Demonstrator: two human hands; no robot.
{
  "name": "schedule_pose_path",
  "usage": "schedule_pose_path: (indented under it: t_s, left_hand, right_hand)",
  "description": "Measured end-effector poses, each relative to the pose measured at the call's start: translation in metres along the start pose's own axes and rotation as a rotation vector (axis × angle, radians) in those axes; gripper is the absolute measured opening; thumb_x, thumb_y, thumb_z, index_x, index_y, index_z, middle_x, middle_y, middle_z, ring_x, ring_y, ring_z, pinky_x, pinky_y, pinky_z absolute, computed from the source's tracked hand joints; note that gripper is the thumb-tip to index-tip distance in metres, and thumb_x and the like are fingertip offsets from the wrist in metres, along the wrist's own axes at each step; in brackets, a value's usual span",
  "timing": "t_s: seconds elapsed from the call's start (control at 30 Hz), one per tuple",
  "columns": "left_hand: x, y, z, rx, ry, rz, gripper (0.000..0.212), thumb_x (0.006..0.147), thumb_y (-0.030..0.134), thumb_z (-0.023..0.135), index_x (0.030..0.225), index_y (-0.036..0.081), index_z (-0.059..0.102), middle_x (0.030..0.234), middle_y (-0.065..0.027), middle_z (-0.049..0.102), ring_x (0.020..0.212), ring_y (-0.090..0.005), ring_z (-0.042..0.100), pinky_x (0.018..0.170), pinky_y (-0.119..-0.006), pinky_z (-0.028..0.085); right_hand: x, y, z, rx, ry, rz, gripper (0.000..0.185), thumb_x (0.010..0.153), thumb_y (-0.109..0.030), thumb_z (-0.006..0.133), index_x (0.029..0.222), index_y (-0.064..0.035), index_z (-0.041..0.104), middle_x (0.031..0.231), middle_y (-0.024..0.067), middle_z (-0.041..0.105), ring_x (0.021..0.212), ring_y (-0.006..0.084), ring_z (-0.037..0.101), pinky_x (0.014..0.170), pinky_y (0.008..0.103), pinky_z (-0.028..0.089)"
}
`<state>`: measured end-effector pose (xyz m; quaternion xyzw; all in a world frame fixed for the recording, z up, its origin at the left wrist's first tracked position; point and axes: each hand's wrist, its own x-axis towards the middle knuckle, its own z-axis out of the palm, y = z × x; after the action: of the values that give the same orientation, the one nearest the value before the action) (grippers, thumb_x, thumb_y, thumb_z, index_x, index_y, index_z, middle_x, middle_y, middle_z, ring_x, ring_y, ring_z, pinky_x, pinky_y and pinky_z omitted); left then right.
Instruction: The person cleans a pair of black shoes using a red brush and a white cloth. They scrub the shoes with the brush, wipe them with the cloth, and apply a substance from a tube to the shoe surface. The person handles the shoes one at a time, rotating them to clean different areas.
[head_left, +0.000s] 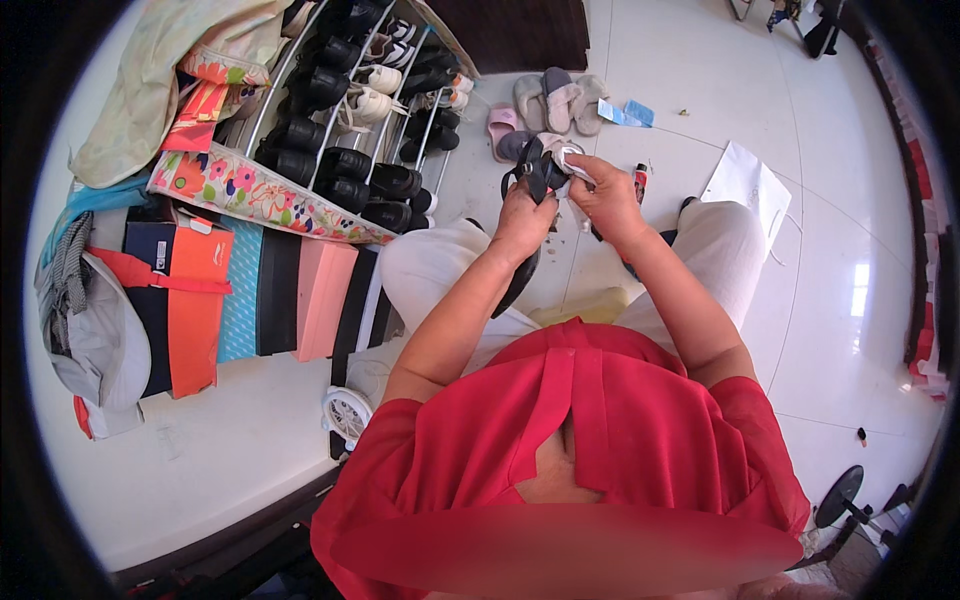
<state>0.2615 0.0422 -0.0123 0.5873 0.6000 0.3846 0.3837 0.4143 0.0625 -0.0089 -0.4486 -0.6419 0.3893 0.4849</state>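
Note:
My left hand (526, 219) is closed around a black strapped sandal (534, 169), held up between my knees. A crumpled white cloth or tissue (568, 156) is pinched in my right hand (606, 193), right beside the sandal's upper end. Whether the cloth touches the sandal is hard to tell. Partly hidden behind my left forearm is a dark curved thing (519, 283), perhaps a shoe. On the floor past my right hand stands a small red and black bottle or tube (640, 182).
Plush slippers (559, 101) and a pink slide (502, 122) lie ahead. To the left are a shoe rack (322, 157) with several shoes, and stacked shoe boxes (201, 300). A white paper bag (742, 187) lies by my right knee; a blue packet (627, 113) lies beyond.

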Motion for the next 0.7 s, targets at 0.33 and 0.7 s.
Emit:
schedule_pose_path:
  t_s: [0.33,0.7]
  left_hand:
    - [0.003,0.002,-0.004,0.174,-0.076,0.056,0.028,0.079,0.016,0.056,0.103,0.001,0.058,0.097,-0.0181,0.06,0.093,-0.0314,0.057,0.082,-0.037,0.043]
    - [-0.005,0.023,-0.023,0.581,-0.235,0.309,0.053,0.07,0.013,0.064,0.122,0.011,0.051,0.113,-0.0168,0.053,0.104,-0.0358,0.051,0.092,-0.039,0.041]
  right_hand:
    - [0.004,0.011,0.011,0.052,0.069,-0.267,0.033,0.089,-0.023,0.055,0.112,0.0005,0.056,0.081,0.0129,0.062,0.066,0.0189,0.057,0.065,0.0311,0.046]
    - [0.011,0.019,-0.029,0.657,-0.18,0.615,0.041,0.089,-0.038,0.051,0.1,-0.0006,0.061,0.083,0.0023,0.058,0.07,0.0094,0.049,0.059,0.025,0.04]
